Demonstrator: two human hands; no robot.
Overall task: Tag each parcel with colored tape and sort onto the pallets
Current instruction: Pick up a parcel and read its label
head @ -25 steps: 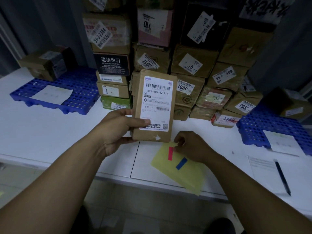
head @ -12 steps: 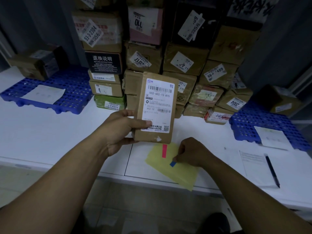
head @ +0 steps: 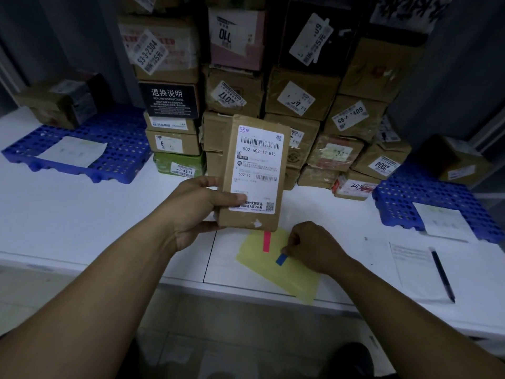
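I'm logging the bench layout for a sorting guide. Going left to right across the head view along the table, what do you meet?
left blue pallet → left hand → parcel it holds → blue tape strip → right hand pinching that strip → pen

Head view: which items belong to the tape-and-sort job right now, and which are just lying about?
In the job:
left hand gripping the parcel; right hand pinching the blue tape strip; red tape strip; yellow sheet carrying both strips; left pallet; right pallet; parcel stack behind.

Lying about:
pen; white paper under it.
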